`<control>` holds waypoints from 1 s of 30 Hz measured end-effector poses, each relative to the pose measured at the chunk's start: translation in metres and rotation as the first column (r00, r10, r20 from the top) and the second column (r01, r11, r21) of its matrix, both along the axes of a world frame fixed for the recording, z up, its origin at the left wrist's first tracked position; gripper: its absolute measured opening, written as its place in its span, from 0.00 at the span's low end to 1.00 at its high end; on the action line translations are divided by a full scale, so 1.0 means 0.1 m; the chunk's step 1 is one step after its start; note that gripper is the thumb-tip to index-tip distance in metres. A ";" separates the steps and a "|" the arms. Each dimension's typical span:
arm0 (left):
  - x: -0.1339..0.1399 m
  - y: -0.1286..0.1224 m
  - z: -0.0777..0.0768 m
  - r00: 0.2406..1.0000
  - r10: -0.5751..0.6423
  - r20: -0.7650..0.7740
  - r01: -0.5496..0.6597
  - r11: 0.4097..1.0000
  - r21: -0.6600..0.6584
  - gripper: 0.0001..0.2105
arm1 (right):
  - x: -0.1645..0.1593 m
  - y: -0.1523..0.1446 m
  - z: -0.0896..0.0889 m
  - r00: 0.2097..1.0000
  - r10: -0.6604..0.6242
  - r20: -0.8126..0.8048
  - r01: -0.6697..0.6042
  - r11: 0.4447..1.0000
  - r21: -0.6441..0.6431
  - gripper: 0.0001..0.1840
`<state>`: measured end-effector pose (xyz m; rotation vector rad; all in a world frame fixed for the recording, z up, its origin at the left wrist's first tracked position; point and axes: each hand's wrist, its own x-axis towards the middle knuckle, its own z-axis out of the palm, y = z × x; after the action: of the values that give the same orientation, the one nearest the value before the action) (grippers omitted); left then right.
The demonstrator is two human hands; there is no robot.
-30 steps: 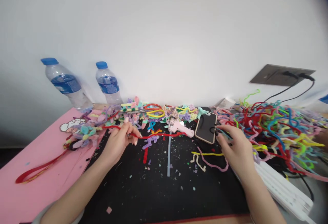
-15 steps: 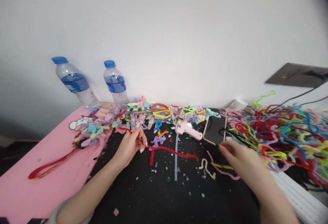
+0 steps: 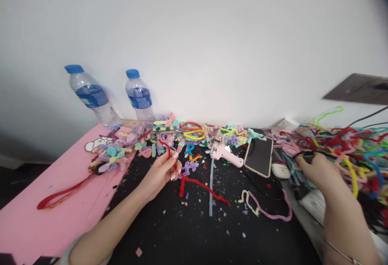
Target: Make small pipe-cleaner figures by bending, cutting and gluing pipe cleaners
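Observation:
My left hand (image 3: 165,170) is closed in a pinch around a red pipe cleaner (image 3: 166,145), whose upper end sticks up past the fingers. A longer red strand (image 3: 206,186) trails from below that hand across the black tabletop; whether it is the same piece cannot be told. At the right, my right hand (image 3: 321,174) is over the edge of a heap of colourful pipe cleaners (image 3: 357,135). Its fingers are closed on a dark strand that looks like a black pipe cleaner (image 3: 304,152). The fingertips are partly lost among the strands.
A pink glue gun (image 3: 227,155), a phone (image 3: 258,157) and a white earbud case (image 3: 281,170) lie mid-table. Scissors (image 3: 194,131) rest on small fuzzy shapes along the wall. Two water bottles (image 3: 92,97) stand behind a pink sheet (image 3: 69,220). Cream and pink strands (image 3: 273,216) lie in front.
My right hand has moved right, from beside the phone to the heap, and the yellow strand near it has left the black tabletop. The red pipe cleaner in my left hand is now more upright.

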<state>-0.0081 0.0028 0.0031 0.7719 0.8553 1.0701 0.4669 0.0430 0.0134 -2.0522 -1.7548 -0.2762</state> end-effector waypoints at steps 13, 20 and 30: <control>0.00 -0.01 -0.02 0.992 -0.023 0.126 0.030 0.998 -0.054 0.08 | -1.69 -0.35 0.67 0.907 0.350 -0.232 -0.401 0.888 -0.226 0.15; -0.02 -0.03 -0.02 0.986 0.012 0.166 -0.001 0.998 -0.070 0.09 | -2.46 -0.59 0.20 0.532 0.579 -0.618 -0.811 0.559 -0.175 0.17; -0.04 -0.02 -0.03 0.996 0.007 0.086 -0.002 0.998 -0.059 0.11 | -2.44 -0.56 -0.03 -0.158 -0.017 -0.987 -0.755 0.647 0.110 0.15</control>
<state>-0.0120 0.0011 -0.0002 0.6699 0.8118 1.0703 0.2230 -0.0131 0.0105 -0.9216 -1.2306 1.7713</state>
